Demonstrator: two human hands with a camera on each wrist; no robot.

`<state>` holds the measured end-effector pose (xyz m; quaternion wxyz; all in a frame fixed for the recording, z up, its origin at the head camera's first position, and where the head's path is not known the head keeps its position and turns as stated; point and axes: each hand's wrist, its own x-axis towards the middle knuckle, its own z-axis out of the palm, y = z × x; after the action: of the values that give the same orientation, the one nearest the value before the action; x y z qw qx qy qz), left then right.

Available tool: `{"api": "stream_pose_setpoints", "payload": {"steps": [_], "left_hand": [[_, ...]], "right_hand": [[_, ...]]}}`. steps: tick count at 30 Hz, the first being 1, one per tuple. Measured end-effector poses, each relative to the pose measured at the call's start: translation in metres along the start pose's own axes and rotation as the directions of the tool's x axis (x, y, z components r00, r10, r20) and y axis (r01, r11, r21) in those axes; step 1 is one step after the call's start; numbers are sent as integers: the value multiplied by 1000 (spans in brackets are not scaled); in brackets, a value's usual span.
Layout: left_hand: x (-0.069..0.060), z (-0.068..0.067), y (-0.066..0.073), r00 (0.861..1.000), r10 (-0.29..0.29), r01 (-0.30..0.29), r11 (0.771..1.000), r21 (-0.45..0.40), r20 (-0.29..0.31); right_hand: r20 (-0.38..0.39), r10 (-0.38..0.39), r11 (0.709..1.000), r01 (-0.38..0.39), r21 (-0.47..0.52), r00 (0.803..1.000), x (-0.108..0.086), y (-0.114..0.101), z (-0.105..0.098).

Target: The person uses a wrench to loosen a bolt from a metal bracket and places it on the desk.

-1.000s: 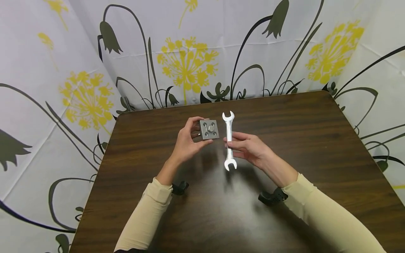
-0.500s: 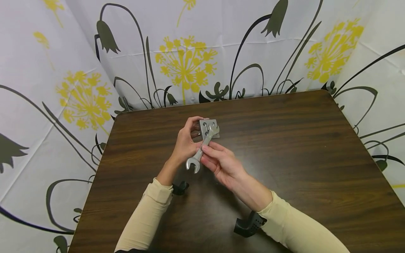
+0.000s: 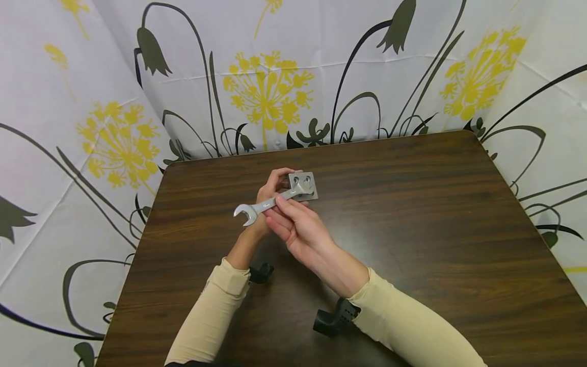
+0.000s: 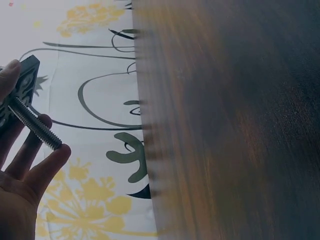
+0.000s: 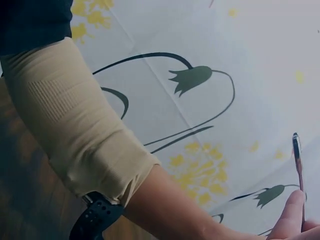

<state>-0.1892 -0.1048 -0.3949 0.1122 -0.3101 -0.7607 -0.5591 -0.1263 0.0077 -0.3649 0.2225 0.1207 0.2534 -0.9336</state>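
My left hand [image 3: 267, 192] grips a small square metal plate [image 3: 314, 179] by its edges, holes in its face. In the left wrist view, a long threaded bolt [image 4: 35, 123] sticks out from the plate's back, and a fingertip of my left hand [image 4: 22, 192] touches its end. Between thumb and fingers, my right hand [image 3: 304, 229] holds a silver double open-end wrench [image 3: 265, 206]. One wrench end lies over the plate's middle and hides the bolt head; the other points left, across my left hand. The right wrist view shows the wrench [image 5: 298, 160] edge-on.
Both hands are above a dark wood-grain table [image 3: 435, 214]. Behind it and along its sides hangs a white curtain [image 3: 348, 30] with yellow and grey-green flowers. Black wrist mounts [image 3: 335, 318] sit below the sleeves.
My right hand has moved left and brought the wrench onto the plate's face. The wrench's free end has since swung left and up, clockwise. My left hand and the plate have hardly moved.
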Motion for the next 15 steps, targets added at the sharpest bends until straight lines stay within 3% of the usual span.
{"api": "stream_pose_setpoints", "payload": {"steps": [8, 15], "left_hand": [[0, 0, -5, 1000, 9, -5, 985, -171, 21], [-1, 0, -5, 999, 10, 0, 973, -232, 38]], "right_hand": [[16, -19, 997, 18, 80, 1000, 8, 0, 9], [16, -22, 992, 19, 124, 1000, 7, -1, 11]]}}
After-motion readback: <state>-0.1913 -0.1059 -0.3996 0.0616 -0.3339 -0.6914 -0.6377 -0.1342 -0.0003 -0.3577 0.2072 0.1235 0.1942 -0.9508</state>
